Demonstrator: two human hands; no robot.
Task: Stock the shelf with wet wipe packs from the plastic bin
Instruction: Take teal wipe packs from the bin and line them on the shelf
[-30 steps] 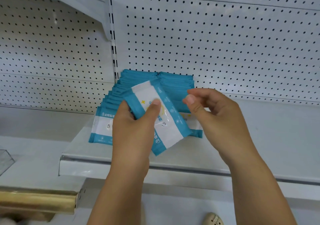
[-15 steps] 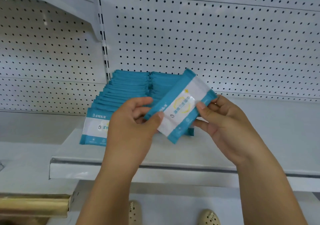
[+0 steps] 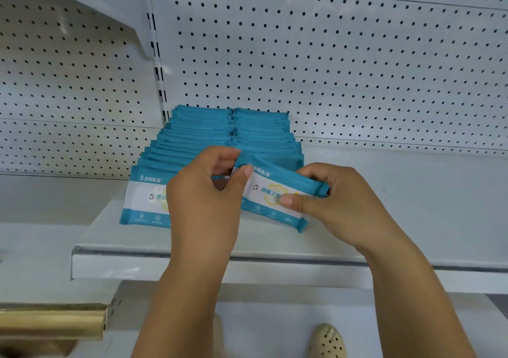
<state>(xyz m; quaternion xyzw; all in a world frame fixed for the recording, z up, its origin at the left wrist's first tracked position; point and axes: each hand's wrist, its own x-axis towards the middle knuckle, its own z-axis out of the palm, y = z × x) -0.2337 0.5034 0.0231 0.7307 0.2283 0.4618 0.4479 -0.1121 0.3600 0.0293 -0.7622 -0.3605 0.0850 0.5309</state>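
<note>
Now, in the head view, the wet wipe pack (image 3: 275, 192) — tilted up a moment ago — is levelling and sinking toward the front of the right row (image 3: 264, 129) on the shelf (image 3: 412, 206), left hand (image 3: 203, 201) and right hand (image 3: 338, 201) each keeping a pinching grip on an end — placement is likely nearing.

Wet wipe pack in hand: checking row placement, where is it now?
Head view, centre frame: the pack is held by the left hand and right hand, at the front of the right-hand row on the shelf.
</note>
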